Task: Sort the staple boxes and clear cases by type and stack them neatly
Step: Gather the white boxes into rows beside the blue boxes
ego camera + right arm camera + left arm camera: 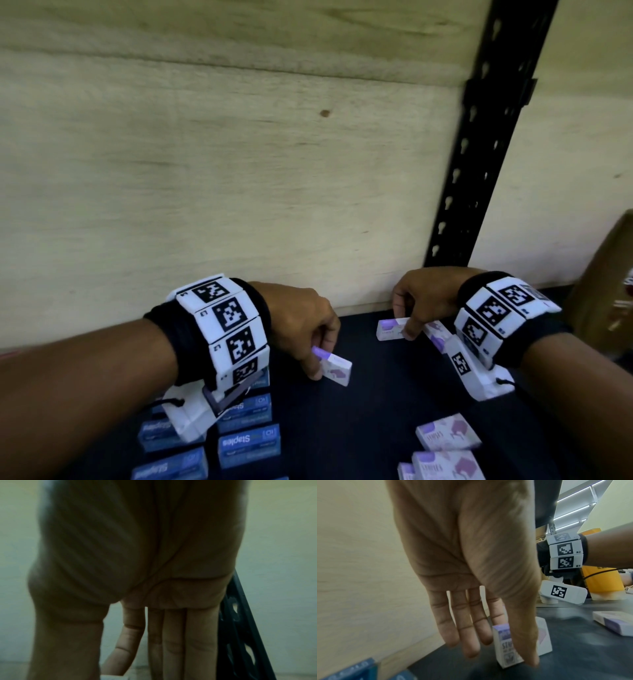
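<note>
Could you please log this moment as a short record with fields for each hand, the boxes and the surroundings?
left hand: pinches a purple-and-white staple box, tilted on the dark shelf
right hand: holds another purple-and-white box near the wooden back panel
blue staple boxes: grouped at lower left
loose purple boxes: lying at lower right
clear cases: none visible

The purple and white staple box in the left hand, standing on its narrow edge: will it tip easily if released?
Probably yes: the purple-and-white box stands on a narrow edge, steadied by the left hand. It looks like stiff cardboard, so it should not bend.
</note>
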`<state>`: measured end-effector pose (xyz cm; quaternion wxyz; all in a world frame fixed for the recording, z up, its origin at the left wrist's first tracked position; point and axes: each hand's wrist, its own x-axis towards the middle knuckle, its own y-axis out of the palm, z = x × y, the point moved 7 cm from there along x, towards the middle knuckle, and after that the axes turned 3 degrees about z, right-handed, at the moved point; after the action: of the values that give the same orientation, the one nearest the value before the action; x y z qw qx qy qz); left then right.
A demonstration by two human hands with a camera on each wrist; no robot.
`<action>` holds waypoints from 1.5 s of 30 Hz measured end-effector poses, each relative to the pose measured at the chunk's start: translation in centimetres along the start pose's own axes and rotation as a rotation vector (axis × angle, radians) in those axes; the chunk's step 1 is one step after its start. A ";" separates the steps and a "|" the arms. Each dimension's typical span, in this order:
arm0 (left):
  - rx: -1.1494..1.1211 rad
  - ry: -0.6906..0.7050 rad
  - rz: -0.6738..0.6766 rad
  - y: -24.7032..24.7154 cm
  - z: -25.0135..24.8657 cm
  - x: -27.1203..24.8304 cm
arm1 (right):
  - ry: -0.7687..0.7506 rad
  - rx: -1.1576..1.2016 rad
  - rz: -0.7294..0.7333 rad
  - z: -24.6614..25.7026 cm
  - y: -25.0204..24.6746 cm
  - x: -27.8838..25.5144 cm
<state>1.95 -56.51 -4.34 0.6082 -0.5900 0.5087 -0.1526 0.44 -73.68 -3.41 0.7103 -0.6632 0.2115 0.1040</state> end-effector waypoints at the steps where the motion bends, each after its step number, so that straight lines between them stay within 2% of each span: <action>1: 0.008 0.002 -0.005 0.0 -0.1 0.0 | -0.002 -0.004 0.001 0.0 0.0 0.0; 9: 0.105 -0.065 -0.166 -1.8 0.0 0.7 | -0.051 0.014 -0.059 0.3 0.0 0.2; 18: 0.136 -0.144 -0.215 -2.3 0.2 2.3 | -0.065 0.066 -0.065 0.2 -0.2 0.1; 27: 0.177 -0.178 -0.196 -2.5 0.2 2.5 | -0.082 0.033 -0.106 0.3 -0.1 0.4; 31: 0.401 -0.235 -0.249 -3.0 -0.8 0.9 | -0.089 0.108 -0.089 -0.1 0.0 0.2; 33: 0.488 -0.195 -0.319 -3.2 -2.4 -0.1 | -0.079 0.125 -0.071 -0.2 0.0 -0.1; 35: 0.461 -0.122 -0.334 -2.8 -4.3 -0.8 | -0.054 0.137 -0.066 -0.4 -0.1 -0.6; 40: 0.334 0.018 -0.173 0.2 -9.0 -0.8 | 0.043 0.062 -0.108 -1.5 -0.2 -1.9; 45: 0.250 0.097 -0.120 1.7 -12.0 0.2 | 0.149 -0.064 -0.053 -3.0 0.7 -3.4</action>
<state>-8.23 -62.98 -3.39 0.6413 -0.5309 0.4785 -0.2792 -3.36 -76.11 -2.64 0.6735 -0.6968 0.2429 0.0421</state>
